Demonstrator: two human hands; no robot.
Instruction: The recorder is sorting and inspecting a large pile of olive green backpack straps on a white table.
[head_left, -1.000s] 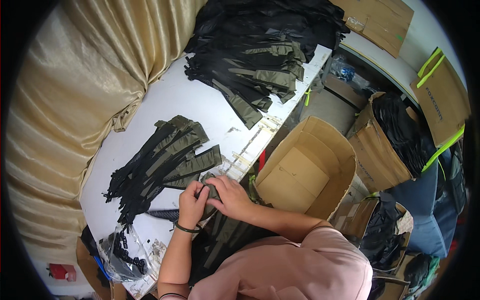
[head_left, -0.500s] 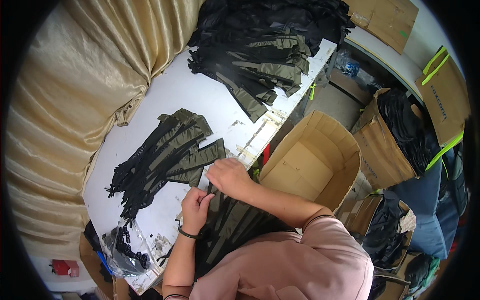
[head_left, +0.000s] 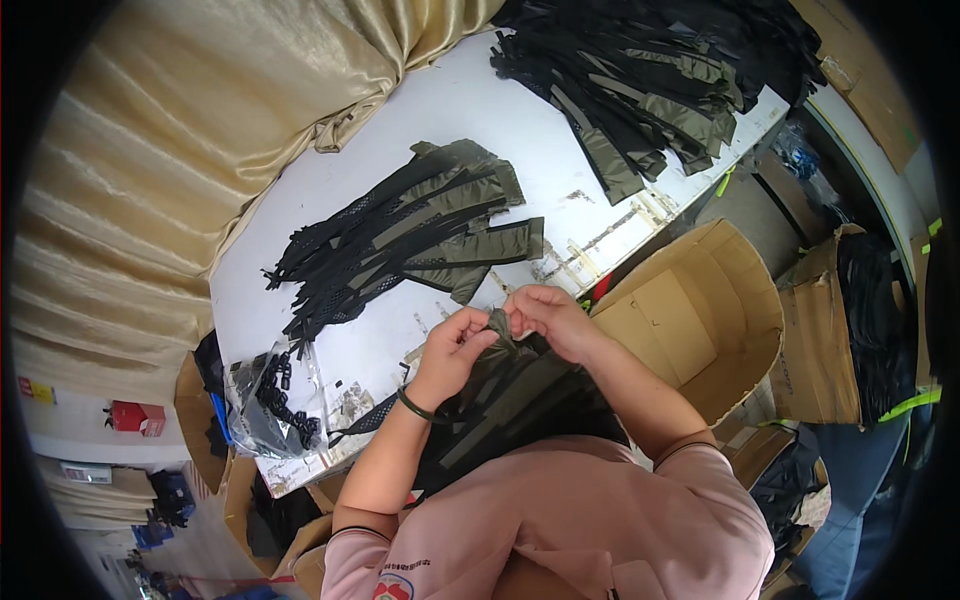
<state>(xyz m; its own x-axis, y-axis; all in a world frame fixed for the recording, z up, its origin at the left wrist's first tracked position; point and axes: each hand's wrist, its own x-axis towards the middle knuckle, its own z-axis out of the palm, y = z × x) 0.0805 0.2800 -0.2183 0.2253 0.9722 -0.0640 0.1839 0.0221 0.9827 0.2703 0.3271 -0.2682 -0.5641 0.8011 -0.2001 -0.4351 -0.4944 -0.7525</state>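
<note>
Both hands meet over my lap at the table's near edge. My left hand (head_left: 457,348) pinches the end of an olive-and-black fabric strap piece (head_left: 505,340). My right hand (head_left: 548,318) grips the same end from the other side, its fingers closed. More olive and black strap pieces (head_left: 500,405) drape across my lap below the hands. Just beyond them, a fanned pile of similar straps with black mesh (head_left: 400,235) lies on the white table (head_left: 400,125).
A larger heap of straps (head_left: 650,100) covers the far right of the table. A clear bag of black buckles (head_left: 275,400) sits at its near left corner. An open cardboard box (head_left: 735,300) stands to the right, beside a box of black pieces (head_left: 815,340). Gold curtains (head_left: 200,130) hang at left.
The view has swung, so the table appears shifted right and up. My right hand has come down beside the left, and the strap end between them is now bunched up.
</note>
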